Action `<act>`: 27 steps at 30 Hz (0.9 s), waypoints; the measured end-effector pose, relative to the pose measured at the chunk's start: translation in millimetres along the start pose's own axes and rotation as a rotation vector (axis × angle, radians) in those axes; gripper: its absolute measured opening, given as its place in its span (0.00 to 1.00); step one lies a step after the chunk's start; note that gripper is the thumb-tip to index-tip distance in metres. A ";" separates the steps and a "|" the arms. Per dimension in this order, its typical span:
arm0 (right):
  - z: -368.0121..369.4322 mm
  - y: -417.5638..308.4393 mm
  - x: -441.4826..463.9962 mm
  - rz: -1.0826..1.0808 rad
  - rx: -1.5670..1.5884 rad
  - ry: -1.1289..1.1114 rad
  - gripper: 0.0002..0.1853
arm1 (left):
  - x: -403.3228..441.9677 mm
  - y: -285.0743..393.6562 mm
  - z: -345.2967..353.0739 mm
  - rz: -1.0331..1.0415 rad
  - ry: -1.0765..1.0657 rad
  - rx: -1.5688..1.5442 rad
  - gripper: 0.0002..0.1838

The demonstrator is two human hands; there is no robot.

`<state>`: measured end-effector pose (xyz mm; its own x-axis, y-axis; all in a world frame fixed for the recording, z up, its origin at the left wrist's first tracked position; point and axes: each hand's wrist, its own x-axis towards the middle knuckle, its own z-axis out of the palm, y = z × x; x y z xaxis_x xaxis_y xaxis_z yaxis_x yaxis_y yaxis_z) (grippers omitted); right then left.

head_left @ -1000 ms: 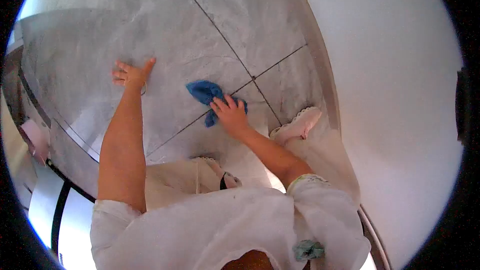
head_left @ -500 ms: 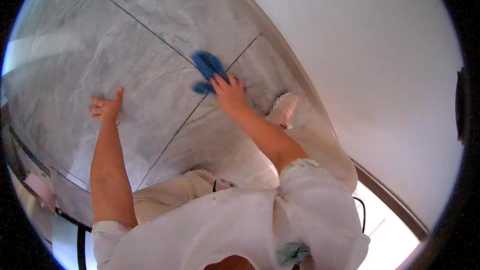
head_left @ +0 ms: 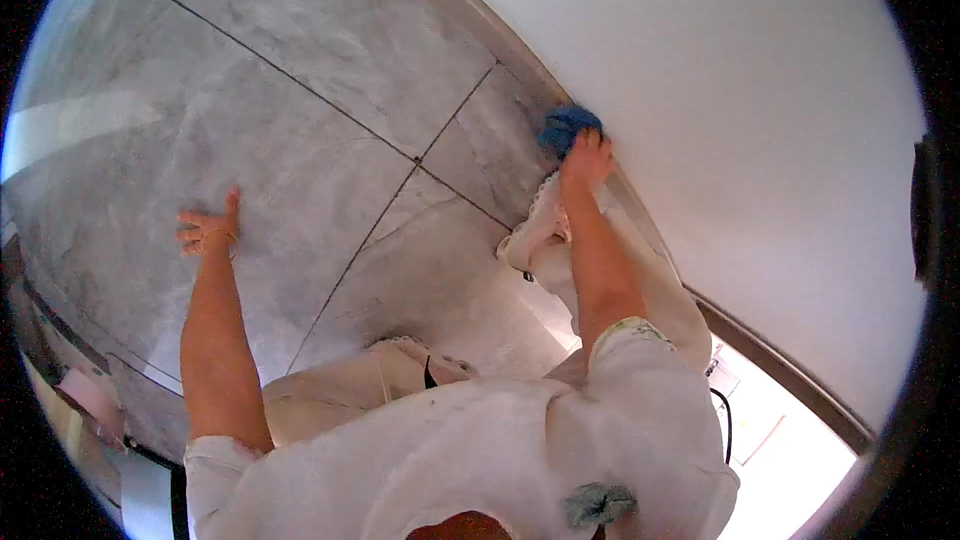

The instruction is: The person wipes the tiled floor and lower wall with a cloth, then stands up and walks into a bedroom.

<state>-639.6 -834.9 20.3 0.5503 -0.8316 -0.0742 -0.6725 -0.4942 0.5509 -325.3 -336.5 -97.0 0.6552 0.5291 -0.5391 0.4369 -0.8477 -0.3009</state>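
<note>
A bunched blue cloth (head_left: pixel 568 128) lies at the edge of the floor (head_left: pixel 290 155), against the brown skirting (head_left: pixel 478 12) at the foot of the white wall (head_left: pixel 740 130). The right hand (head_left: pixel 588 160) is on its near side, fingers drawn together and curled over the cloth, gripping it; the thumb cannot be made out. The right forearm runs straight up to it from the short white sleeve.

The left hand (head_left: pixel 208 225) is well apart from the cloth, spread wide and palm down on the floor, thumb out to one side, with a thin bracelet (head_left: pixel 234 246) at the wrist. It holds nothing.

Just below the cloth, a pale right shoe (head_left: pixel 540 220) with a scalloped edge crowds the right forearm, and the trouser leg behind it fills the strip beside the skirting. The left shoe (head_left: pixel 445 364) shows partly at the hem of the other leg, near the shirt (head_left: pixel 430 440).

The wall closes off the side beyond the cloth. Between the hands the floor lies bare, crossed by dark joint lines (head_left: pixel 417 160), and it opens out further toward the top left. A pink object (head_left: pixel 90 395), blurred, stands at the lower left edge; a bright opening (head_left: pixel 775 450) shows past the skirting at the lower right.
</note>
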 end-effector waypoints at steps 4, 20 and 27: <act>-26.3 -1.0 10.2 0.173 0.098 -0.238 0.17 | -14.6 -1.9 -10.9 0.048 0.014 -0.013 0.72; 38.9 83.7 -7.5 -0.292 0.095 -0.236 0.30 | -5.5 -24.7 47.2 0.183 0.275 0.061 0.60; 66.2 64.8 -0.4 -0.372 0.289 0.241 0.19 | -269.6 90.7 67.9 0.369 0.063 -0.027 0.60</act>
<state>-716.2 -883.3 1.0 0.8530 -0.5219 -0.0086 -0.5006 -0.8226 0.2698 -504.1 -558.6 -32.4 0.8080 0.1902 -0.5576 0.1797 -0.9809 -0.0741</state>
